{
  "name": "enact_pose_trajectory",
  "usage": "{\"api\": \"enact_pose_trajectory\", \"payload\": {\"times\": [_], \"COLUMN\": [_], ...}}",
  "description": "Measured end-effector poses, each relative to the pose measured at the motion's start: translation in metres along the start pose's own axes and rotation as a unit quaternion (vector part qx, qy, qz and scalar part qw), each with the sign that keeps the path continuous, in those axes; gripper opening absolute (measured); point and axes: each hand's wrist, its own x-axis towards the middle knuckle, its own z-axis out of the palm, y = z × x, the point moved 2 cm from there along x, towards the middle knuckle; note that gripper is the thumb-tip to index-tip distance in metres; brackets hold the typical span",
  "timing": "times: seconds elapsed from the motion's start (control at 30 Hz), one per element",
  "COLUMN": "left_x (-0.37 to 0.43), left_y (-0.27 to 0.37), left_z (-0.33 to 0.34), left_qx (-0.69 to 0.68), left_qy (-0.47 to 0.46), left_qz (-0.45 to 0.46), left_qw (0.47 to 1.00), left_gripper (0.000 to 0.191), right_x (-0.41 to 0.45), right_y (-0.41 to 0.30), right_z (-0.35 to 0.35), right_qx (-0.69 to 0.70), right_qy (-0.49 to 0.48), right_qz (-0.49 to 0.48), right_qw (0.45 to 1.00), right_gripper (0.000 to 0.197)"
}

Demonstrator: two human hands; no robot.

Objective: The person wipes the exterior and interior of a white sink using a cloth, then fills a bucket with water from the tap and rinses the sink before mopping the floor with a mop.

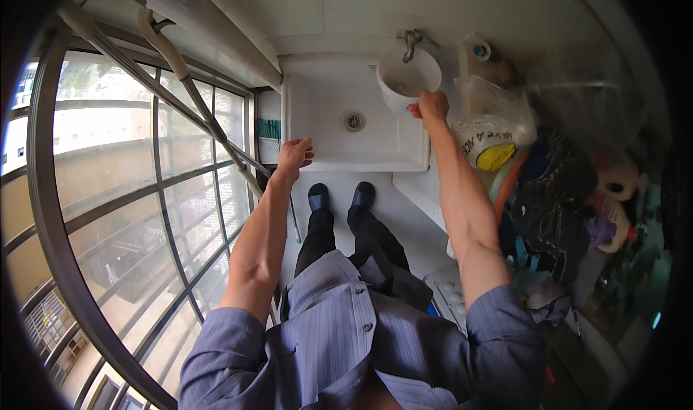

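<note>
My right hand (431, 109) grips the near rim of a white plastic bucket (398, 102). The bucket stands at the right back of a white sink (319, 155), below a metal faucet (412, 44); what it contains is too dim to tell. My left hand (296, 154) is over the sink's front left edge with fingers loosely curled, and I see nothing in it. A round metal drain (353, 121) shows in the sink bottom, between the two hands.
Barred windows (178, 182) and slanting poles (203, 107) run along the left. Right of the sink are a plastic bag (490, 134) with a yellow item, bottles (617, 177) and dark netted items (557, 204). My slippered feet (364, 194) are on the floor before the sink.
</note>
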Motion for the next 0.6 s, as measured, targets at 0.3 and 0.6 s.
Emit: {"api": "enact_pose_trajectory", "payload": {"times": [0.3,0.6], "left_x": [-0.011,-0.02], "left_y": [-0.008,-0.028], "left_z": [-0.017,-0.042], "left_qx": [0.044,0.033], "left_qy": [-0.017,0.012], "left_qz": [-0.005,-0.012], "left_qw": [0.999,0.999], "left_gripper": [0.031,0.024], "right_x": [0.001,0.003], "right_y": [0.005,0.007], "right_z": [-0.003,-0.006], "right_qx": [0.035,0.031], "right_qy": [0.003,0.009], "right_qz": [0.017,0.04], "right_qw": [0.999,0.999], "right_gripper": [0.028,0.028]}}
